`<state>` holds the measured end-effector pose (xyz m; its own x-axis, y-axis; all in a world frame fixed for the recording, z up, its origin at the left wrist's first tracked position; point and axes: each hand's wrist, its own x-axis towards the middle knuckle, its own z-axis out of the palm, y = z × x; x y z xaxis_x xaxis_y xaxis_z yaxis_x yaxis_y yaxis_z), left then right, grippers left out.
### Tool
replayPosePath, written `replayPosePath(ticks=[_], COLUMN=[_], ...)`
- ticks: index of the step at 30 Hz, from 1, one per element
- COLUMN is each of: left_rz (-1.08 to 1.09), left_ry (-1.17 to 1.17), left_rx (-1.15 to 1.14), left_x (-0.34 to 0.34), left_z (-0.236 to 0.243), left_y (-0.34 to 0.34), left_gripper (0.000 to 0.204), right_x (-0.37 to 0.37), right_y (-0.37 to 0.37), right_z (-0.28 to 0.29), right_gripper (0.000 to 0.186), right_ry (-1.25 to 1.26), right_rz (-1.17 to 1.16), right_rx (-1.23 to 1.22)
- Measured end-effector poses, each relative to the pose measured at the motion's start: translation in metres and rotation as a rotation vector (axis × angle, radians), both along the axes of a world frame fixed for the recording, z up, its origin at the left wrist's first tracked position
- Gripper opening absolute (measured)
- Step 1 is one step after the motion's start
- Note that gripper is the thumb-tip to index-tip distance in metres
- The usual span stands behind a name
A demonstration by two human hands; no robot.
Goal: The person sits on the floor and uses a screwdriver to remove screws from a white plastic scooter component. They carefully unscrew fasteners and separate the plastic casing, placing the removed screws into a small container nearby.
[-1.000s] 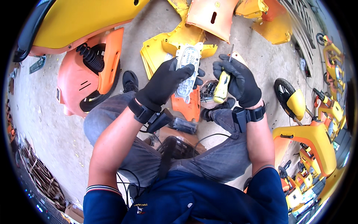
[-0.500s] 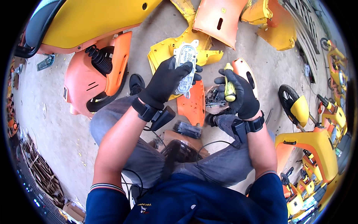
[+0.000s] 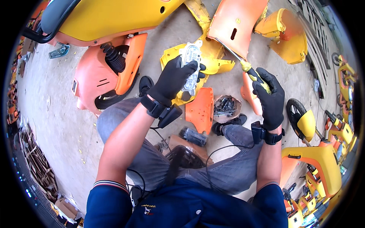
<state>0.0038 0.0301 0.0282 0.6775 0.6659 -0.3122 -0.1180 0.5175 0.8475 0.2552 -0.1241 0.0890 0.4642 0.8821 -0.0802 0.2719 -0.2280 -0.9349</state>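
Note:
My left hand [image 3: 169, 81], in a black glove, is closed around an oval, pale, see-through lamp unit [image 3: 190, 55] with small mounting tabs at its ends. The thumb presses on its upper face. Off to the right, my gloved right hand [image 3: 273, 100] grips a screwdriver [image 3: 246, 67] by its yellow and black handle. Its long metal shaft slants up and left, passing in view over a salmon-coloured panel. The screwdriver and the lamp unit are apart. Below the lamp unit lies an orange panel [image 3: 200, 110] on the floor.
A container of small dark parts [image 3: 225, 108] stands by my right shoe. Yellow body panels [image 3: 213, 47] lie ahead, beside a salmon panel [image 3: 237, 22]. A yellow and orange scooter [image 3: 114, 19] fills the upper left. A dark box-like part [image 3: 193, 136] rests between my legs.
My right hand has moved right, and the screwdriver has turned so its shaft now shows pointing up and left. My left hand still holds the lamp unit. The whole view has shifted slightly.

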Motion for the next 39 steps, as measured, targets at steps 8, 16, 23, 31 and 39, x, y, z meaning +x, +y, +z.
replayPosePath(ticks=[8,16,23,31,39], left_rz=[-0.003,-0.003,-0.011,-0.020,-0.014], left_ry=[0.090,0.134,0.129,0.139,0.120], left_rx=[0.092,0.056,0.091,0.089,0.069], left_x=[-0.001,0.001,0.003,0.003,0.003], left_z=[-0.004,-0.009,-0.008,-0.009,-0.008], left_y=[0.001,-0.001,-0.003,-0.002,-0.002], left_gripper=[0.036,0.034,0.034,0.034,0.036], right_x=[0.000,-0.007,-0.005,-0.005,-0.007], right_y=[-0.014,-0.017,-0.017,-0.016,-0.014], right_z=[0.002,0.000,0.000,0.000,0.001], right_gripper=[0.038,0.034,0.034,0.033,0.032], right_ry=[-0.052,-0.134,-0.173,-0.186,-0.214], right_rz=[0.114,0.166,0.185,0.190,0.203], right_rx=[0.089,0.162,0.161,0.157,0.182])
